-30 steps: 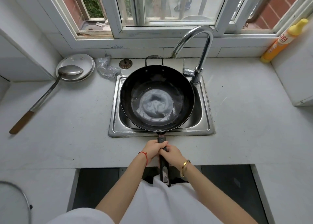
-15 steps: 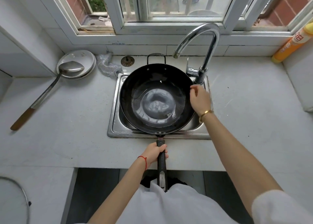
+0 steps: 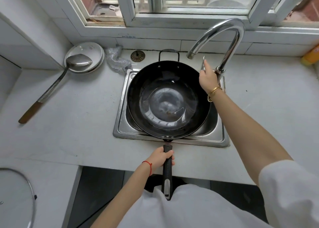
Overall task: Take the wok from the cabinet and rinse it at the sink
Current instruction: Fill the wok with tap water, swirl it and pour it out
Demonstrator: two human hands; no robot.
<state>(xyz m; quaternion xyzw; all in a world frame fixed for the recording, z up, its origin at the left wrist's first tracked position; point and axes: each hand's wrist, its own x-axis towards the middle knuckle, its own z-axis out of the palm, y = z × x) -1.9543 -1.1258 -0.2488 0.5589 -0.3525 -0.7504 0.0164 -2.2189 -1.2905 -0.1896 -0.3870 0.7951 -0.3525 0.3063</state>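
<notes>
A black wok (image 3: 168,99) rests over the steel sink (image 3: 120,124), with a little water and a brown speck in its bottom. My left hand (image 3: 161,158) grips its long black handle (image 3: 167,172) at the counter's front edge. My right hand (image 3: 208,77) reaches past the wok's right rim and is closed on the tap lever at the base of the curved chrome faucet (image 3: 229,38). No water runs from the spout.
A metal ladle (image 3: 57,83) lies across white plates (image 3: 86,57) at the back left. A steel scourer (image 3: 116,59) and a drain strainer (image 3: 137,56) sit behind the sink. A glass lid (image 3: 15,198) is at lower left, a yellow bottle (image 3: 311,57) at far right.
My right hand left the wok handle, crossed the wok's right rim and now grips the tap lever. The left hand stays on the handle.
</notes>
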